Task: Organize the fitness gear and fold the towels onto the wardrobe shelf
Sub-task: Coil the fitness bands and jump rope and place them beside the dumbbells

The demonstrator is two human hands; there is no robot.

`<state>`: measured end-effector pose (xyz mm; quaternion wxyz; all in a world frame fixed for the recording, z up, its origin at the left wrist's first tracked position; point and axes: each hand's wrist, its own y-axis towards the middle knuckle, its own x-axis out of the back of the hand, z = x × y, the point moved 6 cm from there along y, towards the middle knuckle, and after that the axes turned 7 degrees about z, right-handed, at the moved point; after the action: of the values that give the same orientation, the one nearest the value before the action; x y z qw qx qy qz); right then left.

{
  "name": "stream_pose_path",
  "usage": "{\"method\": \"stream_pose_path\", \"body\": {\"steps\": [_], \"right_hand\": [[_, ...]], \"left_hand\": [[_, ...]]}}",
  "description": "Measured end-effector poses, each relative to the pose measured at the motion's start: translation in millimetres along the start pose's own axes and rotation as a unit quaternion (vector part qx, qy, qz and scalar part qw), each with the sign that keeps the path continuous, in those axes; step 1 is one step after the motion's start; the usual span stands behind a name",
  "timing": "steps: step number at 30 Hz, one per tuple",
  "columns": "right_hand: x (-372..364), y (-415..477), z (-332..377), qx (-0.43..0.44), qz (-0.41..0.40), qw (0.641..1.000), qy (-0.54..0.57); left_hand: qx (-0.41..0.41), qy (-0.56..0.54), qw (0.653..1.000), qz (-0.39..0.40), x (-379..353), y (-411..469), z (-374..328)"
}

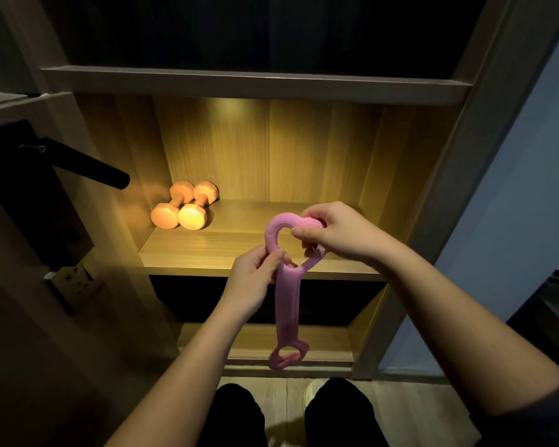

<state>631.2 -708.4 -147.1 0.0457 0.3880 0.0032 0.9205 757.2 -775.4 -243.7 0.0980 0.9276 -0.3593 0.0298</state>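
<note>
Centre-right of the frame, resistance band: a pink resistance band [287,295] hung in front of the lit wardrobe shelf [200,253], its upper loop level with the shelf's front edge and its lower loop dangling toward the lower compartment.
Feel of the band: judged soft, stretchy and light, probably a little grippy like silicone; it drooped limp under its own weight, so it would fold or coil easily but would not keep a shape unless laid flat.
Where to hold: the ribbed handle loops looked the surest places, or the narrow neck where loop meets strap.
Left hand: the left hand [255,279] was closed in a pinch on the neck just under the upper loop, thumb and fingers touching the band.
Right hand: the right hand [333,233] was curled around the far side of the upper loop, fingers wrapped through it, holding it open.
Band relative to hands: the upper loop sat between both hands; the strap and lower loop hung free below them, touching nothing.
Dumbbells: two orange dumbbells [184,204] lay side by side at the shelf's back left corner, well apart from the hands.
Towels: none visible.
</note>
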Motion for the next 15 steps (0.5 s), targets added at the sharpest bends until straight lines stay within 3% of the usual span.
{"method": "stream_pose_path", "body": {"steps": [7, 15], "right_hand": [[19, 8, -2, -0.051, 0.092, 0.994, -0.036], [26, 16, -6, -0.094, 0.02, 0.995, -0.027]], "left_hand": [[-0.026, 0.09, 0.995, 0.041, -1, 14, -20], [0.002, 0.092, 0.992, 0.081, -19, 15, -1]]}}
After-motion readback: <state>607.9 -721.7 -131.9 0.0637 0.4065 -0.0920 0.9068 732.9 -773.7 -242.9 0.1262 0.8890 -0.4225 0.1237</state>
